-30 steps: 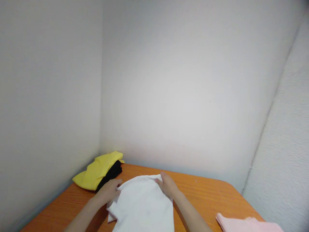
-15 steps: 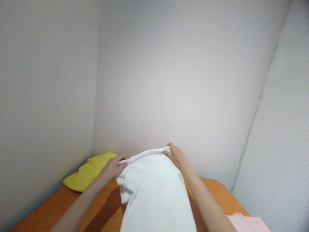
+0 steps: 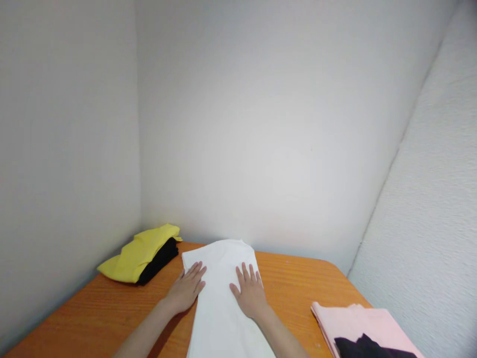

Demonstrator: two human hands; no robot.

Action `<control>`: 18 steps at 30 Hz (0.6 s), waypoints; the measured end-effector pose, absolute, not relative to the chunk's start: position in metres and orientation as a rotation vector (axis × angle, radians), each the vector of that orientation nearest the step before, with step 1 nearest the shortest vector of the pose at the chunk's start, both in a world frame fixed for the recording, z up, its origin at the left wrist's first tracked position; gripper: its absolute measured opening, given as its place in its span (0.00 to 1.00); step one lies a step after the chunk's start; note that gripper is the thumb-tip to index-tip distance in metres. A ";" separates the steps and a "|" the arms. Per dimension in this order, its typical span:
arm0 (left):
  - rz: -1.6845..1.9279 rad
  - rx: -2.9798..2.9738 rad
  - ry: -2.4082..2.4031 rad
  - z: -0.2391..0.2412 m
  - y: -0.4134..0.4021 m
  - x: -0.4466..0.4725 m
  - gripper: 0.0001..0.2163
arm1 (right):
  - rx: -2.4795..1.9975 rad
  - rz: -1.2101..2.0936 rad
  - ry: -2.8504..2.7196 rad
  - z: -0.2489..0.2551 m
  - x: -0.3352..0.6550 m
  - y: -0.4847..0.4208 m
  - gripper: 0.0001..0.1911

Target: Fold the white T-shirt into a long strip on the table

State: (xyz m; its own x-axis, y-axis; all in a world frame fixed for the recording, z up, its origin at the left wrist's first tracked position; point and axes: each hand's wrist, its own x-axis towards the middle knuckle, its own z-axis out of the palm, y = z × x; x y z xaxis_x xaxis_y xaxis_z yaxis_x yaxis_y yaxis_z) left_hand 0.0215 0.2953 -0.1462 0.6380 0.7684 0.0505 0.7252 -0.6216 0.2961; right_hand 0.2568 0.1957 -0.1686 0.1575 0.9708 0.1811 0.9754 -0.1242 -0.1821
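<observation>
- Half a second back both hands were holding the white garment (image 3: pixel 219 288) up off the bench by its top edge; now it's laid flat again and the palms are down on it.
- Left hand (image 3: pixel 186 291) sits on the cloth's left edge, fingers released and spread flat, not gripping anything.
- Right hand (image 3: pixel 250 294) is fully on the cloth near the middle, fingers also splayed out flat and pressing, no grip.
- Near end of the white garment runs out of the bottom of the frame, so can't say how long it is or what kind of garment.
- Yellow cloth (image 3: pixel 139 252) sits folded in the far left corner on top of something black (image 3: pixel 158 261); only a sliver of the black shows, so no idea what it is.
- Pink folded cloth (image 3: pixel 357 323) is at the right, well apart from the hands, with another dark item (image 3: pixel 367 347) on it, both cut off by the bottom edge.
- Bench (image 3: pixel 290 283) is orange wood grain with a rounded far right corner.
- It's pushed into a corner of plain white walls, and the right wall (image 3: pixel 428 223) looks rough-textured.
</observation>
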 end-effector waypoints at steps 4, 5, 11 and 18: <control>0.226 2.645 1.265 -0.146 0.293 0.023 0.24 | -2.078 0.069 -1.812 -0.156 0.256 0.189 0.30; 0.231 2.657 1.276 -0.143 0.291 0.024 0.24 | -2.043 0.107 -1.794 -0.150 0.256 0.187 0.29; 0.439 2.716 1.313 -0.125 0.243 0.008 0.26 | -1.971 0.154 -1.599 -0.114 0.261 0.129 0.22; 0.519 2.360 1.173 -0.122 0.120 -0.054 0.16 | -1.765 0.311 -1.346 -0.104 0.247 -0.048 0.12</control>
